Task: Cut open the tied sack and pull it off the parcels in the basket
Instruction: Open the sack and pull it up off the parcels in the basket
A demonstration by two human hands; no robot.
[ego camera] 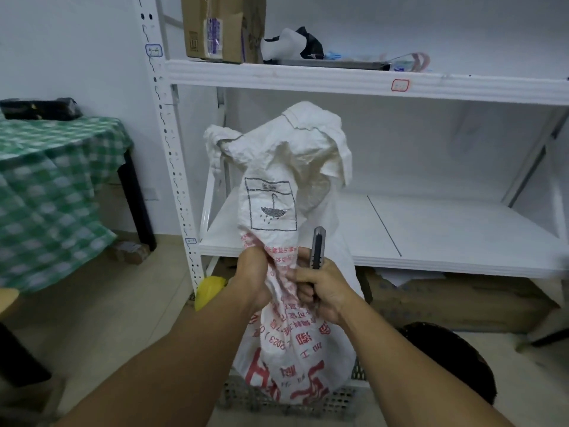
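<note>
Two hands grip the sack [277, 180] at its bunched neck: left hand [255, 275] at 9 o'clock, right hand [323, 291] at 3, also clasping a utility knife [317, 248] with its tip toward 12 — likely kept clear of fabric. Sack base sits in the basket [277, 399] at 6 o'clock.

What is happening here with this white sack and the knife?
A person stands before a white shelving rack and bunches up a white woven sack with red print. The left hand grips the sack at its middle. The right hand holds a utility knife, tip upward, against the sack. The sack's lower end sits in a grey perforated basket. No parcels are visible.
</note>
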